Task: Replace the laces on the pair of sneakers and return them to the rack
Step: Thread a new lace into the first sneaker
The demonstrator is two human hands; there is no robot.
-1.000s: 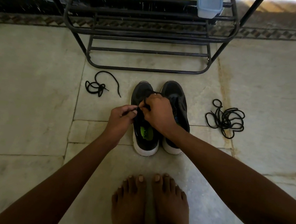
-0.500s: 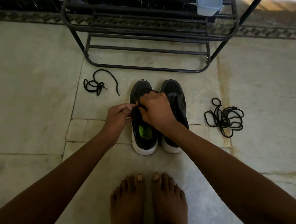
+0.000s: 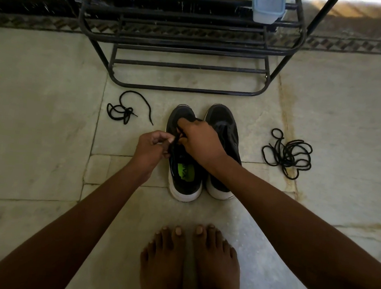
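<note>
Apparently both hands, left (image 3: 150, 147) and right (image 3: 200, 140), fingers pinched on left sneaker's (image 3: 184, 166) half-hidden lace (image 3: 178, 136)

Pale stone floor slabs (image 3: 40, 115) with dark seams and a rusty stain (image 3: 287, 110) run to a patterned border strip (image 3: 358, 45) below a dark skirting (image 3: 26, 2); daylight (image 3: 353, 0) falls at upper right in the dim room.

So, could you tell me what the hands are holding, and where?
Both hands, left and right, pinch the black lace over the left sneaker's eyelets.
</note>
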